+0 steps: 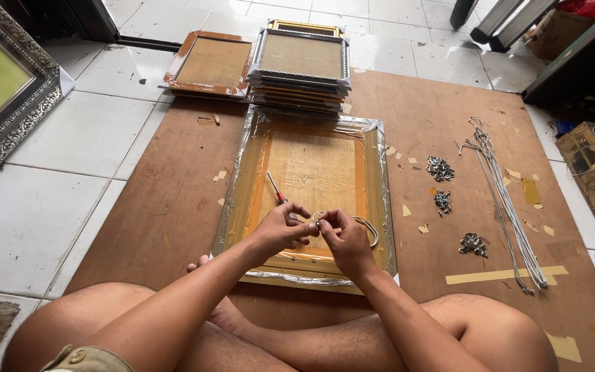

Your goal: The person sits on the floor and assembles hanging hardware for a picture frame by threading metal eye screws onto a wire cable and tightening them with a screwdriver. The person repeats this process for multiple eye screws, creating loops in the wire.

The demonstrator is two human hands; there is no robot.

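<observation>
A picture frame (379, 172) lies face down on a brown board, wrapped in clear plastic, its tan backing facing up. Both hands meet over its near edge. My left hand (280, 229) and my right hand (344, 236) pinch a small metal hanger piece (317, 219) between the fingertips. A pale cord loop (370, 228) runs from it to the right, over the backing. A red-handled screwdriver (275, 188) rests on the backing just beyond my left hand.
A stack of frames (301, 65) and a brown frame (209, 64) lie at the board's far edge. Small piles of metal hangers (440, 168) and a bundle of cords (511, 213) lie to the right. An ornate framed picture (5, 103) leans at left.
</observation>
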